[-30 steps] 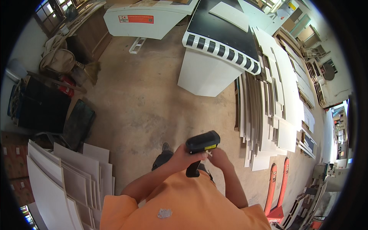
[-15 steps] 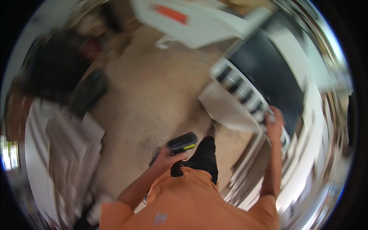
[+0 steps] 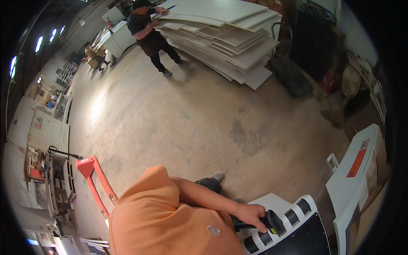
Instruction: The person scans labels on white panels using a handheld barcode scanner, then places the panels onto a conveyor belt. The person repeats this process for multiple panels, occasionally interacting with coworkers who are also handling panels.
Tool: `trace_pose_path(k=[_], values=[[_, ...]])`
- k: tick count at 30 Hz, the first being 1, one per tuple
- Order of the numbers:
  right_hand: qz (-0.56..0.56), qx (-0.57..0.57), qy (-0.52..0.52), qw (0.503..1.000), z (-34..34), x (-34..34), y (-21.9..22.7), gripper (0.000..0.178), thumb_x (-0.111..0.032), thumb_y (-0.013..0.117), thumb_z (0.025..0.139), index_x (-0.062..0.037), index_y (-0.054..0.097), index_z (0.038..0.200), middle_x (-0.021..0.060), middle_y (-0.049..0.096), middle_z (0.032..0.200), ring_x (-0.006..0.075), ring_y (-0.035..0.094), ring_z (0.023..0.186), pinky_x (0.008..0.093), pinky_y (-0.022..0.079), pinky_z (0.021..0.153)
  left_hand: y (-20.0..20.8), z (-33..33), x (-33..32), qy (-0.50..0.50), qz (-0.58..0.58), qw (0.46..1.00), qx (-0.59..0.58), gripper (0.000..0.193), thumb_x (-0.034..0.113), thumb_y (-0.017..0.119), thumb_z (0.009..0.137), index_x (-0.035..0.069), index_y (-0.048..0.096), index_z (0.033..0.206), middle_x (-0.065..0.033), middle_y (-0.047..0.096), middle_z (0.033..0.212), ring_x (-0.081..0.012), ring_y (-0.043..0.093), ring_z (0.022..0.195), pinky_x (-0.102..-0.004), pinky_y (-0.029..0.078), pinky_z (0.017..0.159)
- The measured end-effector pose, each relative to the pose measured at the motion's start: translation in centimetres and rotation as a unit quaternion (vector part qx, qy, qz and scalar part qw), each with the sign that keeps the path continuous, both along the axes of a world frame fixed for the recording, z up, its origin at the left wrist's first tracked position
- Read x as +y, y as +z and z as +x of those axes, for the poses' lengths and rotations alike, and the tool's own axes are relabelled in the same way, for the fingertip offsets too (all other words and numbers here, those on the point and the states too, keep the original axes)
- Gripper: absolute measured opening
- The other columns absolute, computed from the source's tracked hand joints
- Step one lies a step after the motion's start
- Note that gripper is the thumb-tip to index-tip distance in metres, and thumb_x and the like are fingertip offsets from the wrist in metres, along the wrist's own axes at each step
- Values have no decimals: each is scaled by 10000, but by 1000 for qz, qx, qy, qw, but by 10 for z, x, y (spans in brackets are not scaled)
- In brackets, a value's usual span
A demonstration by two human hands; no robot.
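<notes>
My left hand (image 3: 251, 216) is closed around the grip of a black handheld scanner (image 3: 275, 222) with a small yellow-green mark. It hangs just over the white slotted edge (image 3: 304, 207) of a unit with several black openings; whether they touch I cannot tell. Beside that edge lies the unit's dark flat top (image 3: 304, 238). The bare left forearm reaches across my orange shirt toward the lower right. My right hand is out of view.
Ahead, a co-worker (image 3: 148, 32) has both hands at a tall stack of white boards (image 3: 238, 46). A flatbed trolley (image 3: 291, 76) stands right of it. A red pallet jack (image 3: 91, 170) is at left; a white cabinet with a red label (image 3: 355, 170) stands at right. Another person (image 3: 95, 55) is far off.
My view has swung left, bringing the co-worker and board stack into sight. The scanner in my left hand is now over the slotted edge. My right hand, earlier at that edge, has left the view.
</notes>
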State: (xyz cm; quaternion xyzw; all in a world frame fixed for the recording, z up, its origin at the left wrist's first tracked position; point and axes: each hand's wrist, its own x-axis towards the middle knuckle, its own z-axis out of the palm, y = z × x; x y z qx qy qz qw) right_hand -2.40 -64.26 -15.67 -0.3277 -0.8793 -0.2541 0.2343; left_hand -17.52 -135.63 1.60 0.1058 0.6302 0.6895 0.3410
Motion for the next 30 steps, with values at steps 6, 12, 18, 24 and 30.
trace_pose_path(k=[6, 12, 18, 24, 30], values=[[69, -2, 81, 994, 4, -97, 23, 561, -528, 552, 966, 23, 549, 864, 184, 593, 701, 381, 592, 537, 481, 499, 474, -12, 24, 20, 40, -38, 998, 32, 575, 458, 762, 799, -108, 666, 751, -189, 617, 618, -242, 602, 604, -389, 485, 597], [-181, -128, -40, 974, -16, -300, 103, 547, -531, 567, 968, 5, 650, 893, 228, 670, 838, 379, 682, 709, 499, 541, 567, -16, 75, 2, 24, 5, 999, 44, 572, 466, 765, 801, -100, 687, 810, -200, 641, 656, -239, 588, 619, -399, 495, 632], [-273, -180, 109, 939, -12, -422, 138, 507, -507, 564, 964, -19, 674, 1044, 192, 723, 843, 412, 701, 827, 518, 544, 713, -60, 97, -3, -20, 47, 996, -71, 452, 416, 794, 837, -28, 742, 907, -43, 685, 771, -118, 596, 728, -313, 510, 670], [-178, -13, 201, 963, -10, -311, 140, 432, -346, 688, 911, 6, 631, 1154, 209, 671, 1164, 382, 611, 1117, 459, 512, 933, -67, 116, 2, -68, 10, 992, -106, 384, 342, 782, 873, -10, 733, 1018, -10, 694, 852, -90, 609, 768, -270, 501, 686], [-304, -28, -32, 952, 38, -139, 77, 638, -476, 621, 945, 85, 559, 1242, 311, 574, 1299, 450, 518, 1250, 504, 407, 1082, -52, 136, -4, -89, 18, 977, -194, 487, 316, 744, 899, 9, 644, 1264, -73, 699, 1133, -134, 641, 1002, -290, 511, 871]])
